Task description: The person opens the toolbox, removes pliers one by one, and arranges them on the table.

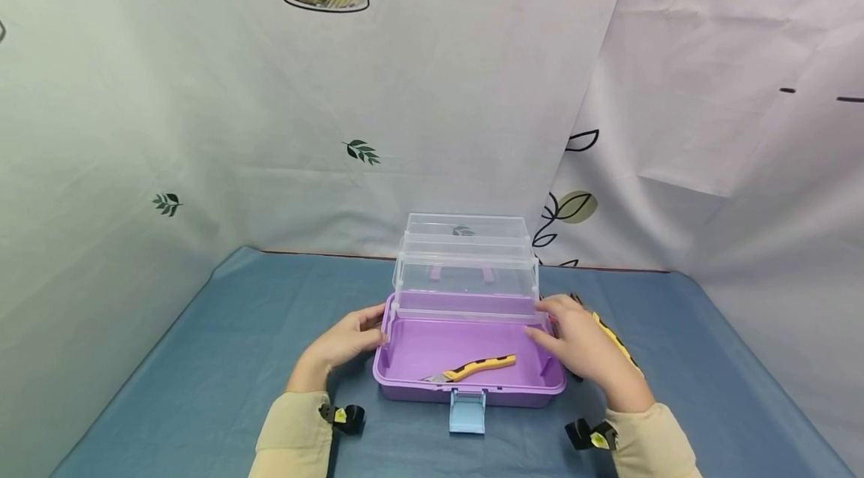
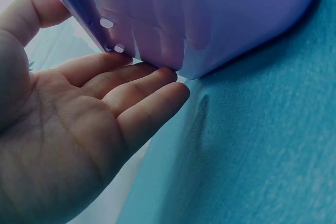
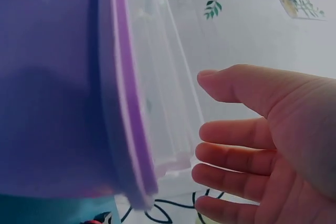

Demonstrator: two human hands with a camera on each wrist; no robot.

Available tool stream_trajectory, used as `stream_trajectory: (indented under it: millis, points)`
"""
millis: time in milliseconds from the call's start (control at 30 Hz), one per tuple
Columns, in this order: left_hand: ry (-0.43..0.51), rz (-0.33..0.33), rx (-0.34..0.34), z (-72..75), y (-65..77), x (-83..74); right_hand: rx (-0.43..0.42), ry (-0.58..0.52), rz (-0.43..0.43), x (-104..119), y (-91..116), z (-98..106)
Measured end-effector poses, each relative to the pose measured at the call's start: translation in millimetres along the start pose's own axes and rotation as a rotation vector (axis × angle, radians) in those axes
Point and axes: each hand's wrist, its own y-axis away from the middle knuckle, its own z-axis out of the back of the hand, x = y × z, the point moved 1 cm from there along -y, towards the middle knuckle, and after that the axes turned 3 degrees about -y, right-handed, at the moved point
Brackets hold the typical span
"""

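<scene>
A purple toolbox (image 1: 466,393) stands on the table with its clear lid (image 1: 466,238) raised at the back and a light-blue latch (image 1: 467,412) hanging down in front. Inside lies a tool with a yellow-and-black handle (image 1: 481,366) and a grey metal tip. My left hand (image 1: 347,339) is at the box's left side; in the left wrist view its fairly straight fingers (image 2: 152,103) touch the outer wall, thumb near the rim. My right hand (image 1: 583,343) is at the right rim, its fingers spread and nothing between them in the right wrist view.
Partly hidden behind my right hand, a yellow-and-black item (image 1: 617,339) lies on the blue cloth (image 1: 223,358) to the right of the box. A white printed curtain (image 1: 270,125) stands around the table at the back and sides.
</scene>
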Motion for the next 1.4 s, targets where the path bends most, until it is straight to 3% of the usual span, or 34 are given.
stream_trajectory:
  millis: [367,667,1000,1400]
  points:
    - [-0.018,0.019,-0.008,-1.2,-0.9,-0.5,-0.021,-0.008,0.114,17.7,1.1,-12.8]
    - [-0.021,0.021,-0.011,-0.3,-0.8,0.0,-0.001,-0.026,0.152,26.6,1.4,-19.8]
    - [-0.021,0.018,-0.011,0.0,-0.6,-0.2,0.114,-0.044,0.138,32.5,3.5,-29.3]
    - [-0.011,0.017,-0.008,0.5,0.6,-2.1,0.251,-0.085,0.199,31.5,2.7,-43.4]
